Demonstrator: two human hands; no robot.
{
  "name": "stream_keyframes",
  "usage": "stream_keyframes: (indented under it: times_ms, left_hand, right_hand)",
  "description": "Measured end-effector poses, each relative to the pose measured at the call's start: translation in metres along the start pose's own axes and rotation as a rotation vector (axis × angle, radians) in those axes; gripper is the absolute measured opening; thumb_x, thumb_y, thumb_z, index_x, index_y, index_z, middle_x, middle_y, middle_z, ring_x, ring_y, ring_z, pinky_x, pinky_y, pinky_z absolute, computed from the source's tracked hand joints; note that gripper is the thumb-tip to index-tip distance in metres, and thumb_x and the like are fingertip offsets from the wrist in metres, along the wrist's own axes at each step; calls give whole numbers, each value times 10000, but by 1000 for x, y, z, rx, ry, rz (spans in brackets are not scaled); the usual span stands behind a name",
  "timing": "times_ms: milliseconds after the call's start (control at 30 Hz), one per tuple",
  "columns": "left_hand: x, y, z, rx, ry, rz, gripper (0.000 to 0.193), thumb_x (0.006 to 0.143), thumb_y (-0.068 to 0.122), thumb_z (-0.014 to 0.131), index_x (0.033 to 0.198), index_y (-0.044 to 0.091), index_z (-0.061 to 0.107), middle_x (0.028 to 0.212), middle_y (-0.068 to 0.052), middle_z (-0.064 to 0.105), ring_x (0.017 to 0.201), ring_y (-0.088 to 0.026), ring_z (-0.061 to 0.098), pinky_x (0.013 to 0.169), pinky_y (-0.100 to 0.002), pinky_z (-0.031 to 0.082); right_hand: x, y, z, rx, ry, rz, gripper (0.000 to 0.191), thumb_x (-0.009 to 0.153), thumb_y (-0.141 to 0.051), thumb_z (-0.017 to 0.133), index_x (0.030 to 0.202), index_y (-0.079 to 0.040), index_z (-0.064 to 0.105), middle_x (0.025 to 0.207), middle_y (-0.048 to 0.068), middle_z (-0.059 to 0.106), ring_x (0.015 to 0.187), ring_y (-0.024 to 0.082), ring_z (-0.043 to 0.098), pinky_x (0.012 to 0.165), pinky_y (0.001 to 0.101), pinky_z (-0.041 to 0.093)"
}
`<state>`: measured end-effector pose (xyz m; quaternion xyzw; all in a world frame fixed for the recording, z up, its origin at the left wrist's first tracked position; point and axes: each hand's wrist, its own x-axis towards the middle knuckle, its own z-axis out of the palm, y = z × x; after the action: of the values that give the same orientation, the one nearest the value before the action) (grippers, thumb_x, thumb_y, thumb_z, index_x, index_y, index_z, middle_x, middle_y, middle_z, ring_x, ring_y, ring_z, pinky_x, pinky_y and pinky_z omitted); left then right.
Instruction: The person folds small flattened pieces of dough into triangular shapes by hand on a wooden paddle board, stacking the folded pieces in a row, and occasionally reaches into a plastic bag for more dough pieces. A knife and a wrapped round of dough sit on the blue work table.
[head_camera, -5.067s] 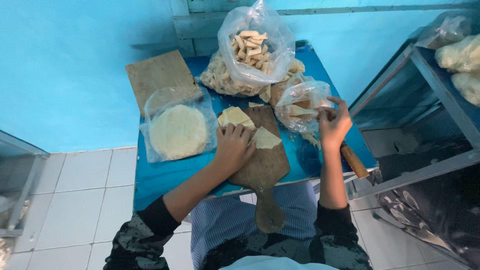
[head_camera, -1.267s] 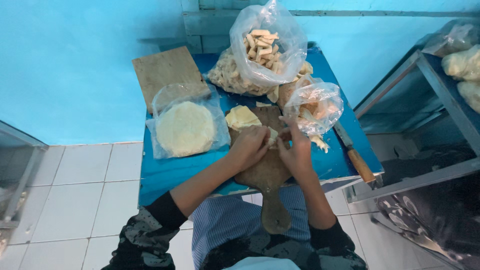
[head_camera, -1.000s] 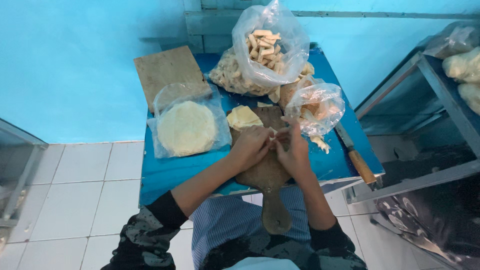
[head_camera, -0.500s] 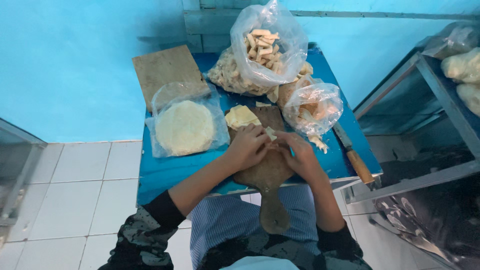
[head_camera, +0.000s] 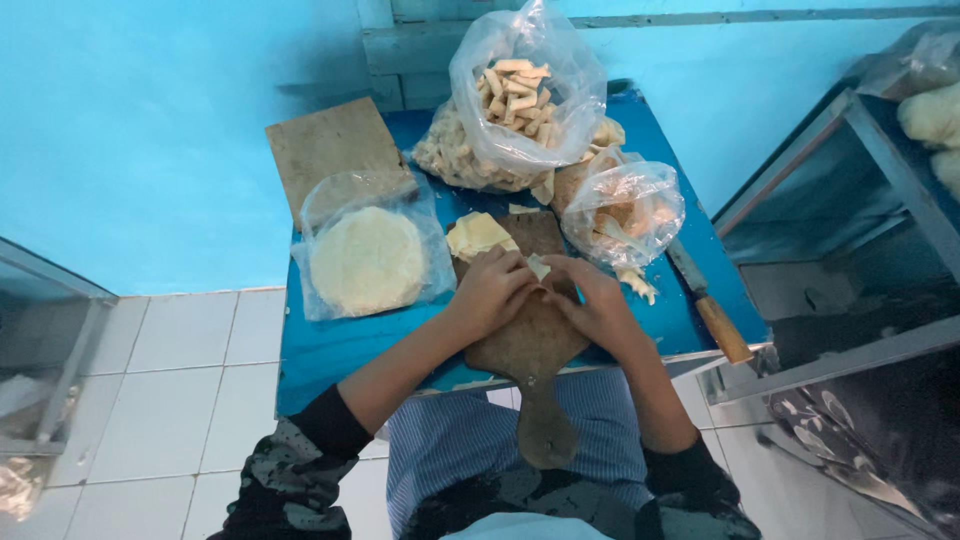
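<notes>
My left hand (head_camera: 490, 292) and my right hand (head_camera: 597, 300) meet over a brown wooden paddle board (head_camera: 528, 352) on a small blue table (head_camera: 330, 352). Between their fingertips they pinch a small pale piece of dough wrapper (head_camera: 538, 266), which looks folded. A stack of pale flat wrappers (head_camera: 474, 235) lies on the board's far left corner, just beyond my left hand. A clear bag with some filling (head_camera: 625, 210) sits just beyond my right hand.
A bag of round pale sheets (head_camera: 366, 260) lies at the left. A square wooden board (head_camera: 335, 150) is behind it. Bags of finished folded pieces (head_camera: 515, 95) stand at the back. A wooden-handled knife (head_camera: 710, 305) lies at the right edge. A metal shelf (head_camera: 860, 170) stands to the right.
My right hand left the filling bag and came to the board. Both hands now close together on the small wrapper, fingers pinching it.
</notes>
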<state>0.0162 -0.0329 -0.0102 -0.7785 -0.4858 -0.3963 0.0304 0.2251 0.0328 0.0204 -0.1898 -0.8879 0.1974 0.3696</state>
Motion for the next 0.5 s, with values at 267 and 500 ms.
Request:
stream_keyframes:
  times_ms: [267,500]
  left_hand:
    - [10,12,10,109,26,-297,67,747,155,753,807,125,750,900,-86,698,957,-330,617,804,-574,419]
    - [25,9,1,-13,-189,-639,79,760,161,702,807,207,745,781,-24,747,879,-277,698,839,-549,399]
  right_hand:
    - [43,15,-10,204,-331,153,524,814,95,674,1289,-103,581,927,90,754,890,231,768,768,359,587]
    - [51,18,-8,300,-328,278,705,762,134,673,1383,-128,467,854,98,690,787,260,667,717,371,532]
